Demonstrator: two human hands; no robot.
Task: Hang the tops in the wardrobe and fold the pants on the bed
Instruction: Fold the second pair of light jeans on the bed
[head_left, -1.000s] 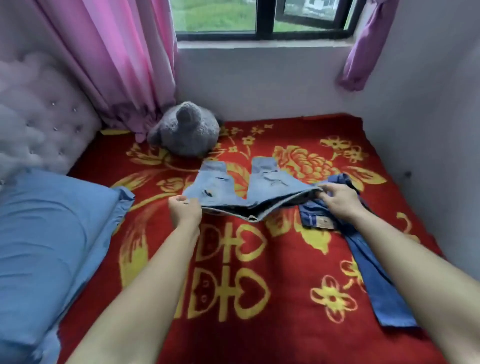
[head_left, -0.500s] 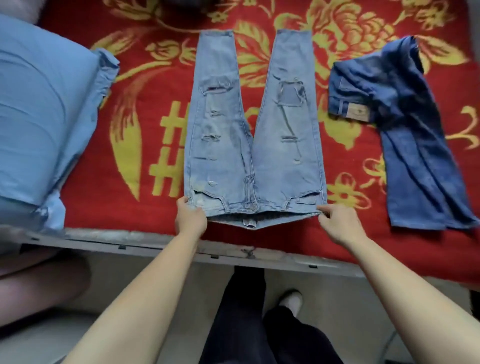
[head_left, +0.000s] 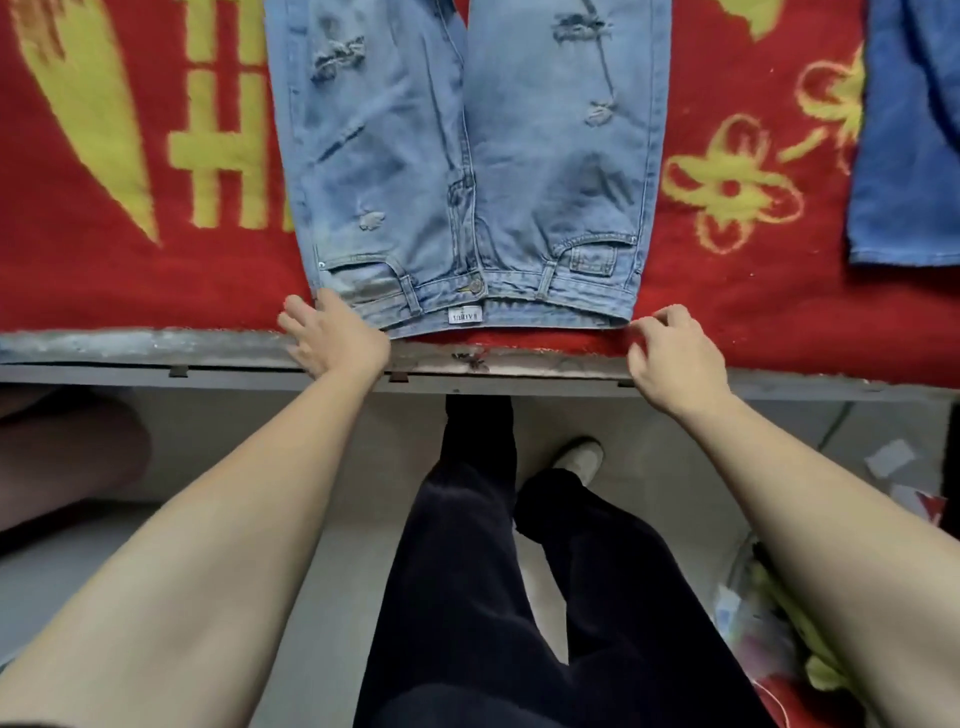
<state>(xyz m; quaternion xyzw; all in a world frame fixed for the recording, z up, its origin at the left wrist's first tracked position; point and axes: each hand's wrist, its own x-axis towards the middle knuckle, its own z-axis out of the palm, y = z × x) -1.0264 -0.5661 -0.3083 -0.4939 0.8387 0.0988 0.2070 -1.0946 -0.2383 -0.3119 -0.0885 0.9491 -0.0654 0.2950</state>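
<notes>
The jeans (head_left: 467, 171) lie flat on the bed (head_left: 130, 270), waistband at its near edge, squared for folding; left hand (head_left: 332, 338) rests open on one corner, right hand (head_left: 675, 353) loosely curled, grasping nothing.

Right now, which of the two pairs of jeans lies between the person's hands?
The light blue ripped jeans, waistband at the bed edge, between the left hand and right hand. The darker blue jeans lie off to the right.

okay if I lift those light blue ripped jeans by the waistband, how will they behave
The light blue jeans lie flat and creased, so they will likely hang limp rather than hold shape. The ripped patches may snag fingers. On the fuzzy red blanket they probably drag, not slide.
</notes>
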